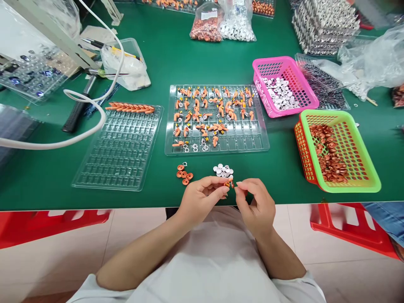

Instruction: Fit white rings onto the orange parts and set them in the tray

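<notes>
Left hand (202,195) holds one piece (227,184), right hand (257,204) nearby

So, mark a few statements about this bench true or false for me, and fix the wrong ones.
1. The pink basket holds white pieces. True.
2. The green basket stands to the left of the pink one. False: the green basket is to the right of it and nearer the person.
3. The left hand holds a small orange piece. True.
4. The row of orange parts on the left-hand tray lies at its near end. False: the row of orange parts is at the far end of the left-hand tray.
5. Both hands are bare. True.
</notes>
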Available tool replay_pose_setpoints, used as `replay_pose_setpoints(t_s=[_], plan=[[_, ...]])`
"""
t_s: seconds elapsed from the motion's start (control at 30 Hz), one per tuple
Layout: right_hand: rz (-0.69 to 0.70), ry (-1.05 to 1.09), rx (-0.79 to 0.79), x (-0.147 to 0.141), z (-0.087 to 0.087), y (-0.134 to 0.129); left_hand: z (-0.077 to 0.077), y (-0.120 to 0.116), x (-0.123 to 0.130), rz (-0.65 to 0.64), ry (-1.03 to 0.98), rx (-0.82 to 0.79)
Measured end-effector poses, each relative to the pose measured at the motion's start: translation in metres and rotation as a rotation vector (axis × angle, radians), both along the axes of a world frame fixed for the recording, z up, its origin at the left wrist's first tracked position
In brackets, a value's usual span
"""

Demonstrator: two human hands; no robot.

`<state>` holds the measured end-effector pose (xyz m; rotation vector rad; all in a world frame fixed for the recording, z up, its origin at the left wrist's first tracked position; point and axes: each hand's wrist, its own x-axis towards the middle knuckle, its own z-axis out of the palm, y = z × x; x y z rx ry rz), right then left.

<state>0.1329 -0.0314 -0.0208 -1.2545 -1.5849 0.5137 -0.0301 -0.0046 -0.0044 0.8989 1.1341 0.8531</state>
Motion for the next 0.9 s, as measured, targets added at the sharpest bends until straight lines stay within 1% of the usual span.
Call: replay_pose_setpoints(t_s=[0.1,0.17,0.23,0.33,0.43,0.57,0.77,0.83,0.9], plan=[[0.053,-0.072,0.095,0.0,-0.001,-0.001,0.002,0.002,0.0,0.044,-0.045,-0.043],[0.068,-0.112,0.095,-0.001,-0.002,-0.001,0.004,0.002,0.001,0.061,-0.054,-0.05],[0.053,-0.137,0.091,-0.002,-0.003,-0.001,0.004,0.001,0.002,0.066,-0.048,-0.037],[0.027,-0.159,0.093,-0.003,-0.004,0.0,0.005,-0.001,0.003,0.06,-0.013,0.001],[0.033,-0.173,0.082,-0.004,-0.004,0.002,0.003,-0.003,0.004,0.054,0.018,0.063],[0.031,-0.167,0.041,-0.003,-0.001,0.002,-0.001,-0.005,0.004,0.051,0.095,0.19],[0.084,-0.037,-0.213,0.001,0.006,0.005,-0.01,-0.007,0.001,0.038,0.296,0.513],[0.097,-0.029,-0.253,0.003,0.008,0.007,-0.011,-0.006,0.001,0.029,0.335,0.601],[0.102,-0.031,-0.26,0.004,0.009,0.009,-0.011,-0.005,0.0,0.019,0.355,0.641]])
